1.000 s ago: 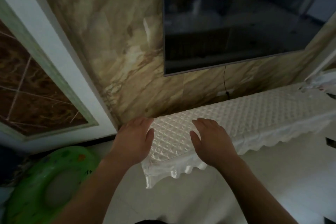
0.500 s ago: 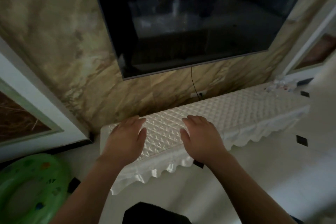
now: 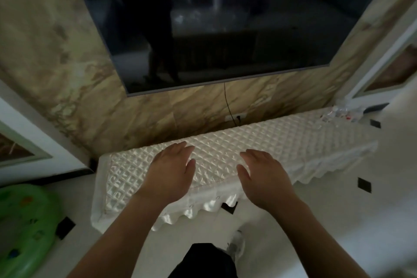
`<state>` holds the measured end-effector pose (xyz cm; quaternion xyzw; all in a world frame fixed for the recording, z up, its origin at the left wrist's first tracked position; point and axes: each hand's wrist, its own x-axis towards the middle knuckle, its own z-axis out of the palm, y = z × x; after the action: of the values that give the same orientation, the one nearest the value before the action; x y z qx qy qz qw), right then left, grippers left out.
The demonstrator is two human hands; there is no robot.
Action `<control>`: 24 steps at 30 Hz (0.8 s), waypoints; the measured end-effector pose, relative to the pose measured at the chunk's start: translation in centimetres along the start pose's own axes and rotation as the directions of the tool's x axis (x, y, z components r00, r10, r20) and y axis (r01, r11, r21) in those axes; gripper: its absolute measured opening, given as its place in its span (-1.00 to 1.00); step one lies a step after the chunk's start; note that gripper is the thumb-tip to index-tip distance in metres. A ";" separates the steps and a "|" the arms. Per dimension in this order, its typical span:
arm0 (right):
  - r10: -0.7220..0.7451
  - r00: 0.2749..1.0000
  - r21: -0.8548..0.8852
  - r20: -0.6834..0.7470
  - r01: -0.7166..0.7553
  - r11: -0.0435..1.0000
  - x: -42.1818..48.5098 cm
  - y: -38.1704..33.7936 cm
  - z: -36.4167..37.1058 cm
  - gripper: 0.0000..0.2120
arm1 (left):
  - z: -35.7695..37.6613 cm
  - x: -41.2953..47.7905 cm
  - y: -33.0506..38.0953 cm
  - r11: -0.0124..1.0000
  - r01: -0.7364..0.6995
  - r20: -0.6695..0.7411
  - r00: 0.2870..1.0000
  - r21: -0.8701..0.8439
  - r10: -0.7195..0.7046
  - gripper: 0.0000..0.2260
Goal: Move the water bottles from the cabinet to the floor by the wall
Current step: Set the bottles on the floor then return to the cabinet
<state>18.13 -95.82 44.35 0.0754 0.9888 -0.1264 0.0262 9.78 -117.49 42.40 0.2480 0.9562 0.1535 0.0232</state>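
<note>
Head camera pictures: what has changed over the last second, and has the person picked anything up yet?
Mostly the view swung right: the television now sits central, the green swim ring slid to the left edge, and clear water bottles came into sight at the far right end of the quilted cabinet cover. Nothing was picked up. The left hand and right hand remain open, palms down, over the cover's near end.

The quilted top of the cabinet (image 3: 259,149) lies bare from its left end to the cluster of water bottles (image 3: 338,113) crowding its far right end, with the television (image 3: 225,29) hanging on the wall above and a green swim ring (image 3: 22,228) on the floor to the left.
</note>
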 end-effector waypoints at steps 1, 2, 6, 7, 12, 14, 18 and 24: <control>0.000 1.000 -0.006 0.010 0.000 1.000 0.7 1.2 -0.2 -0.59 | 0.6 1.1 0.8 1.000 0.002 -0.004 1.000 -0.003 -0.002 -0.46; -0.001 1.000 -0.014 0.020 0.002 1.000 1.4 2.5 -0.6 -0.59 | 1.2 2.2 1.6 1.000 0.006 -0.004 1.000 -0.007 -0.006 -0.46; -0.007 1.000 -0.041 0.022 0.008 0.999 4.5 7.7 -2.2 -0.58 | 2.9 6.6 5.1 0.999 0.021 0.001 1.000 -0.031 -0.021 -0.46; -0.005 1.000 -0.042 0.017 0.006 0.999 5.2 8.8 -2.7 -0.58 | 3.2 7.7 6.0 0.999 0.020 0.002 1.000 -0.038 -0.020 -0.46; 0.016 1.000 -0.020 -0.002 -0.016 1.000 7.9 13.8 -4.6 -0.57 | 3.9 12.4 10.0 1.000 0.003 0.028 1.000 -0.026 -0.002 -0.44; 0.026 1.000 -0.015 -0.011 -0.026 1.000 8.5 15.6 -5.2 -0.58 | 3.9 13.9 11.6 1.000 -0.008 0.045 0.999 -0.008 0.008 -0.44; 0.019 0.999 0.015 -0.028 -0.018 1.000 9.8 19.0 -6.5 -0.59 | 4.3 16.4 14.9 1.000 -0.011 0.078 0.997 0.005 0.010 -0.46; -0.017 1.000 0.030 -0.022 0.017 0.999 11.3 24.9 -8.1 -0.58 | 5.5 19.0 20.3 0.999 0.026 0.094 0.995 0.046 -0.030 -0.46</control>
<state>10.61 -68.33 45.29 0.0688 0.9876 -0.1408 0.0132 3.26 -89.97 43.91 0.2421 0.9607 0.1196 0.0650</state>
